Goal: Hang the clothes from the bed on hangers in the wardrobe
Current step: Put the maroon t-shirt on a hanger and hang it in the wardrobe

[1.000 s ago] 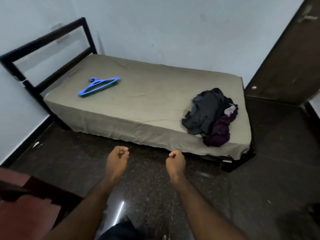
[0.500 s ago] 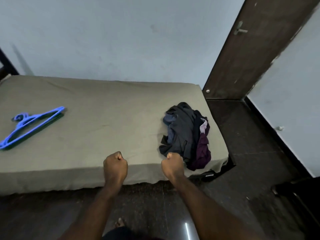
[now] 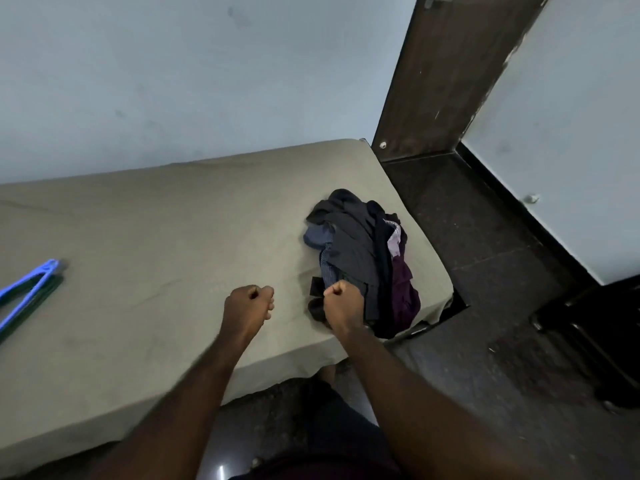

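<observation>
Over the near edge of the bed (image 3: pixel 173 237) you hold your left hand (image 3: pixel 247 308) and right hand (image 3: pixel 343 306) as empty closed fists, the right just at the clothes pile (image 3: pixel 360 251) by the foot corner, likely poised to grab, hanger (image 3: pixel 27 292) lying well apart at left.

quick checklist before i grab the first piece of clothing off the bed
1. Clothes pile on the bed: ok, heaped near its right end.
2. Left hand free: ok, a fist, holding nothing.
3. Right hand free: ok, a fist at the pile's near edge, holding nothing.
4. Blue hanger available: ok, on the bed at far left, partly cut off by the frame.
5. Garment gripped: not ok, none taken yet.
6. Wardrobe ready: cannot tell, not in view.
</observation>
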